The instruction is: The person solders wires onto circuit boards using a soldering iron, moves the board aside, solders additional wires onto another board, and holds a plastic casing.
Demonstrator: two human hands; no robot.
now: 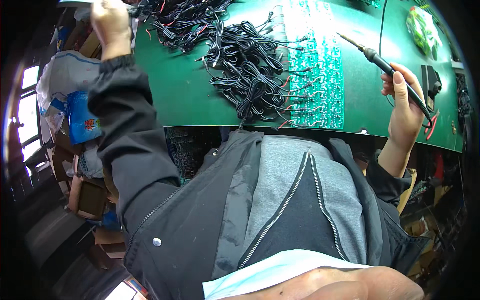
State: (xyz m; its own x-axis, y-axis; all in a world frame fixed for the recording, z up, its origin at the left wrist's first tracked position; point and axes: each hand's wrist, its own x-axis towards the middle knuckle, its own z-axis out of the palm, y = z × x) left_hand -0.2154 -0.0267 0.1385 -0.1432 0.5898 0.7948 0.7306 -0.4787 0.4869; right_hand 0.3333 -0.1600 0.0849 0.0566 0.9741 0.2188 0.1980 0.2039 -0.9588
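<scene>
My right hand (404, 95) is closed round the handle of a soldering iron (381, 63), whose tip points up and left over the green work surface. Left of that tip lies a panel of green circuit boards (327, 80), with red and black wire ends along its left side. Bundles of black cables (255, 75) are heaped beside the panel and reach toward the far left. Out at the far left edge of the table, my left hand (109, 20) is closed next to the cable ends. What its fingers hold is hidden.
A black stand (431, 82) and red-handled pliers (431, 126) are on the right of the table (185, 97). Farther back is a plastic bag with green contents (422, 31). Bags and cardboard boxes (89, 197) crowd the floor at left.
</scene>
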